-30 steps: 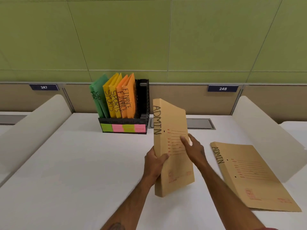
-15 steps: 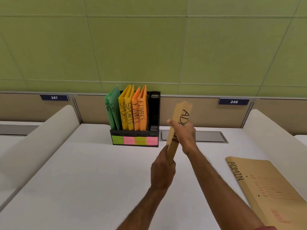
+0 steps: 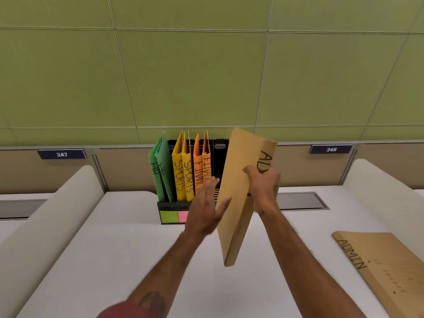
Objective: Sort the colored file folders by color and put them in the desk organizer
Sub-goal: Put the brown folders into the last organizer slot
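A tan folder marked ADMIN [image 3: 238,180] is held upright and tilted, just in front of the black desk organizer [image 3: 167,206]. My right hand [image 3: 262,187] grips its spine near the top. My left hand [image 3: 206,210] lies flat against its left face, fingers spread. In the organizer stand two green HR folders [image 3: 160,168], two yellow SPORTS folders [image 3: 182,173] and two orange FINANCE folders [image 3: 202,166]. Its rightmost slot [image 3: 219,161] shows only black. A second tan ADMIN folder [image 3: 387,269] lies flat on the desk at the right.
The organizer stands at the back of a white desk [image 3: 114,260], against a beige panel under a green wall. Curved white dividers [image 3: 46,214] flank the desk on both sides. A grey cable tray [image 3: 300,200] is set into the desk behind my right hand.
The held ADMIN folder has moved forward and up to the organizer's right end. My left hand has shifted from its bottom edge to its flat side. The camera has tilted up.
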{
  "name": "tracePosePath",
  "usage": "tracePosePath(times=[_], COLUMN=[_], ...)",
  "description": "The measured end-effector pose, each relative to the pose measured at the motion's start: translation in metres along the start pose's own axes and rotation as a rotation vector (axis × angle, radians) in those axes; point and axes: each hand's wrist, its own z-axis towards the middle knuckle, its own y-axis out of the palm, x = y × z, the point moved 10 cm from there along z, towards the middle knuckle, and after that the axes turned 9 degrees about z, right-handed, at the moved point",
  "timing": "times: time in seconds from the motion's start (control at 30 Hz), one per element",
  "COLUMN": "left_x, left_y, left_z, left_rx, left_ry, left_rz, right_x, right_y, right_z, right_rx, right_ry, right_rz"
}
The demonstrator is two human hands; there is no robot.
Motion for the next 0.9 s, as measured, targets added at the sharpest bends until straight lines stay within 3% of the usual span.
tracePosePath(times=[0.17,0.37,0.57,0.9], left_x=[-0.032,-0.06,-0.091,-0.112], left_y=[-0.008,0.012,0.039,0.043], left_z=[0.074,0.132,0.155,0.154], left_rx=[-0.073,-0.225,-0.258,-0.093], left_ry=[0.023,0.039,0.045,0.083], left_rz=[0.324,0.511,0.593,0.653], right_x=[-0.048,-0.074,-0.036,0.039], right_y=[0.026,0.067,0.099,0.122], right_z=[0.025,0.056,0.092,0.118], right_rx=[0.028,0.066,0.08,0.108], right_ry=[-0.198,-0.412,-0.441,-0.411], right_rz=[0.019,0.021,0.019,-0.044])
